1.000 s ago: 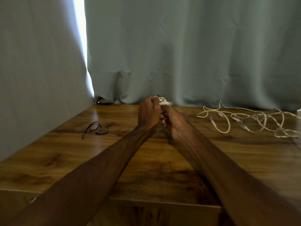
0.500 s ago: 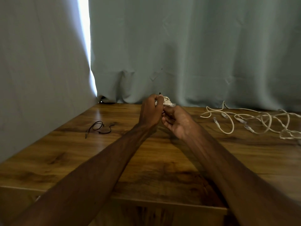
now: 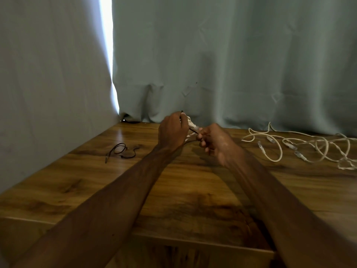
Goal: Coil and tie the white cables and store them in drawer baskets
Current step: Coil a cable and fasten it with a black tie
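- Pulled a little to the right since half a second earlier, the right hand (image 3: 216,142) stood just clear of the left hand (image 3: 172,130), where the two had been pressed together. A thin dark tie (image 3: 193,130) now showed taut between them.
- At far left, a spare loop of black tie cord (image 3: 120,151) lay untouched on the brown wood-grain table (image 3: 193,190), in the same spot as before.
- Left of centre, the left hand curled its fingers round a small coil of white cable (image 3: 190,123), held above the table near the grey-green curtain (image 3: 231,55). One end of the thin dark tie poked up above the knuckles.
- Just to its right, the right hand pinched the tie's other end at its fingertips, the remaining fingers loosely curled.
- At far right, a tangle of loose off-white cables (image 3: 289,147) with clear plugs waited on the table, well apart from both hands. No drawer basket was in view.
- The risk, as judged: too hard a tug could slip the tie out of the pinch or off the coil. A slack left grip could let the loops spring open before the knot was set.
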{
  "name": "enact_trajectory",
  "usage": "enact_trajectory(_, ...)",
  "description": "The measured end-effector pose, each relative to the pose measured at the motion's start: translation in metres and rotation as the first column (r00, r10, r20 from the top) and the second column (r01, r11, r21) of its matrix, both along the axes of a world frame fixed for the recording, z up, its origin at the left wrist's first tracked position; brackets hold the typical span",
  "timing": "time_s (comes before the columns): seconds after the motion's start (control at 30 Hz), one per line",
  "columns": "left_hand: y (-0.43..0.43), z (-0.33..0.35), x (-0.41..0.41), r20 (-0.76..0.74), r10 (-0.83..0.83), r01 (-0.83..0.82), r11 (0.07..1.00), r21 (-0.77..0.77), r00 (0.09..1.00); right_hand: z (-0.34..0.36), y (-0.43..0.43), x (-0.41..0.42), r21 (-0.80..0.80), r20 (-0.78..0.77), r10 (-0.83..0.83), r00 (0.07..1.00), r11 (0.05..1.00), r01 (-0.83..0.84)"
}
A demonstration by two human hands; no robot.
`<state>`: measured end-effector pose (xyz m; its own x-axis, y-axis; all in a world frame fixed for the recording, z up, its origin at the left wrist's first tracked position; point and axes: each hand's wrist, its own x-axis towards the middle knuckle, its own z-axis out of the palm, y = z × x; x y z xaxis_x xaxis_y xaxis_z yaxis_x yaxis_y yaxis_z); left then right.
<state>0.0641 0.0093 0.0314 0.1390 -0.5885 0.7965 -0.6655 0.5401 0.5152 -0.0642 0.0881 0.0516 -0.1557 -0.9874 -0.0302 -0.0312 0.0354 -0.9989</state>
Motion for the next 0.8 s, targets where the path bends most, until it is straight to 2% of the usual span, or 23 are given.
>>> enact_trajectory(0.07,0.001,-0.002,0.002,0.031,0.031,-0.031,0.999,0.019,0.999,0.005,0.003,0.0,-0.102,0.042,0.066,0.997,0.993,-0.061)
enact_trajectory(0.13,0.002,-0.004,0.005,0.085,0.019,-0.024,0.998,0.054,0.996,0.012,0.007,-0.001,-0.188,0.085,0.234,0.969,0.958,-0.215)
enact_trajectory(0.2,0.005,-0.005,0.009,0.137,-0.074,0.061,0.993,0.101,0.988,0.015,0.01,-0.003,-0.269,0.033,0.334,0.942,0.911,-0.314)
enact_trajectory(0.23,0.008,-0.004,0.009,0.15,-0.131,0.112,0.985,0.13,0.98,0.015,0.009,-0.005,-0.314,-0.028,0.326,0.945,0.895,-0.318)
enact_trajectory(0.33,0.013,-0.003,0.004,0.17,-0.242,0.209,0.96,0.189,0.955,0.014,0.004,-0.015,-0.474,-0.267,0.123,0.956,0.847,-0.241)
enact_trajectory(0.47,0.013,-0.003,0.001,0.14,-0.312,0.277,0.935,0.223,0.94,0.012,-0.002,-0.028,-0.606,-0.436,-0.117,0.892,0.772,-0.194)
enact_trajectory(0.57,0.012,-0.007,0.0,0.195,-0.335,0.282,0.925,0.254,0.922,0.015,0.001,-0.037,-0.672,-0.506,-0.19,0.841,0.698,-0.247)
enact_trajectory(0.63,0.016,-0.005,-0.003,0.166,-0.356,0.29,0.9,0.325,0.92,0.018,0.002,-0.043,-0.681,-0.471,-0.179,0.864,0.696,-0.227)
enact_trajectory(0.73,0.027,0.004,-0.01,0.055,-0.485,0.443,0.835,0.326,0.873,0.021,0.004,-0.047,-0.579,-0.173,0.073,0.982,0.799,-0.161)
enact_trajectory(0.8,0.034,0.008,-0.016,0.026,-0.529,0.494,0.807,0.325,0.848,0.02,0.003,-0.052,-0.513,-0.034,0.114,0.993,0.85,-0.115)
